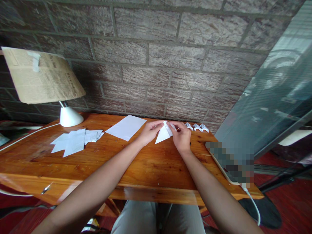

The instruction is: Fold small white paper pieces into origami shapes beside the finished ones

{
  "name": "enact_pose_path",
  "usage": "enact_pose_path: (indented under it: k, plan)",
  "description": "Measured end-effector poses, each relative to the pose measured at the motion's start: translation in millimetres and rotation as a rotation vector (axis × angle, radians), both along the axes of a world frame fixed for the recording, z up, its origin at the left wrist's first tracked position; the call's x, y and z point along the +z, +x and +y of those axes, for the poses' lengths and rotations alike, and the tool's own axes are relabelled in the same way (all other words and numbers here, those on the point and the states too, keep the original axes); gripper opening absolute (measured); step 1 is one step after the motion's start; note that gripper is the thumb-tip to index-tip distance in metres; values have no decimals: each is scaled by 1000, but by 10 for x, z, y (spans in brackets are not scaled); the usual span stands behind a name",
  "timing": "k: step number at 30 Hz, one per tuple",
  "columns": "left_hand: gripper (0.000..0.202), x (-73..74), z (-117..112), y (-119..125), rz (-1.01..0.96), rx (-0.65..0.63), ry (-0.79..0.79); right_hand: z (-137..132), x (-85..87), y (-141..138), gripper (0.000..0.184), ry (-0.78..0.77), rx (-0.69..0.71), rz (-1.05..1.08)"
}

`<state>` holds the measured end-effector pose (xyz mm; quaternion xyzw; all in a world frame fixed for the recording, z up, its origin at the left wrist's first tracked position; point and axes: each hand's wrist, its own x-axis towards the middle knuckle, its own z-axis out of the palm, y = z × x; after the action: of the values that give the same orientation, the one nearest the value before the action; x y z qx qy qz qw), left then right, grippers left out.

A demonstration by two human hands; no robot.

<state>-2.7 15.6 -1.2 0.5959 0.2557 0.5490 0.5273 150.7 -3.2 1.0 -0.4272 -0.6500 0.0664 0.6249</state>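
Observation:
Above the wooden table, a partly folded sheet of white paper (163, 134) is held between both my hands, one long point hanging down to the left. My left hand (150, 132) pinches its upper left edge with thumb and fingers. On the opposite side, my right hand (181, 135) grips the paper, its thumb pressed near the top fold. Part of the paper is hidden behind the right fingers. Just beyond that hand, several small folded paper pieces (197, 127) stand in a row. A flat white sheet (126, 127) lies to the left of my left hand.
Loose white paper pieces (74, 141) overlap on the left of the wooden table (104, 162). Behind them stands a lamp (70, 117) with a newspaper-covered shade. A tablet-like device (219, 162), partly blurred, lies at the right edge with a white cable (254, 203). A brick wall (163, 81) backs the table.

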Motion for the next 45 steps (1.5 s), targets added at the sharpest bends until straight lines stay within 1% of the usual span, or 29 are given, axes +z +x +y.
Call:
enact_pose_path:
  k: [6,9,12,15,18,20,22,26,28,30,33,36,41,45]
  plan:
    - [41,35,-36,4,60,48,68,-22,15,3,16,12,-5,-41]
    - [40,48,-52,19,48,91,44,-39,18,-13,17,16,4,-42]
    - [39,50,-67,39,17,102,4,-44,14,-46,18,-3,51,-8]
    - [38,38,-70,50,7,109,-6,-23,5,-80,29,-94,151,80]
    - [37,19,-52,46,11,181,-15,18,-6,-98,40,-197,265,194]
    - [36,13,-36,38,5,211,-16,43,-11,-100,42,-243,307,272]
    - [35,15,-26,27,1,204,11,59,-13,-98,42,-286,325,342]
    - [32,26,-20,0,12,169,104,58,4,-89,37,-373,396,374]
    - [32,24,-14,-11,11,147,113,51,14,-84,34,-362,417,364]
    - [33,18,-4,-15,-14,133,95,49,16,-78,31,-319,423,350]
    - [34,19,7,-15,-74,150,52,60,1,-65,26,-262,427,293]
    - [33,42,-3,-12,-104,158,30,72,-18,-51,25,-237,420,261]
    - [32,82,-38,-13,-117,144,23,57,-4,-63,27,-269,478,335]
    - [34,46,-11,-7,-148,156,-23,30,31,-90,31,-305,476,343]
